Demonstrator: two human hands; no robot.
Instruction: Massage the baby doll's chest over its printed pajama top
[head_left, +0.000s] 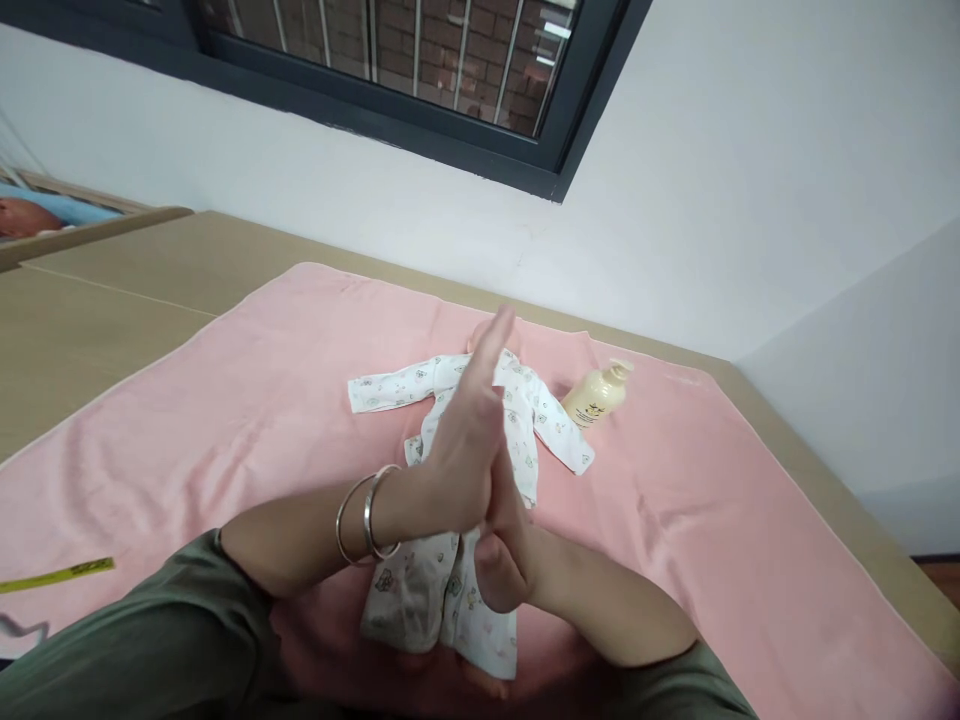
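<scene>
My left hand point(466, 455), with two silver bangles at the wrist, is held upright with fingers stretched out. Against it presses the palm of my right hand point(510, 560), whose fingers are partly hidden; its thumb is bent toward me. No object shows between the palms. Beneath them a baby doll lies on its back in a white patterned top point(521, 420) with sleeves spread and matching trousers point(409, 590). The hands cover most of its head and middle. Right of the doll, a pale yellow pump bottle point(596, 397) leans on its side near one sleeve.
A pink blanket point(675, 480) covers much of the wooden surface point(97, 310). At the left edge are a yellow measuring tape point(60, 575) and a whitish curved item point(22, 630). Behind stands a white wall point(750, 180) with a dark-framed window point(450, 110).
</scene>
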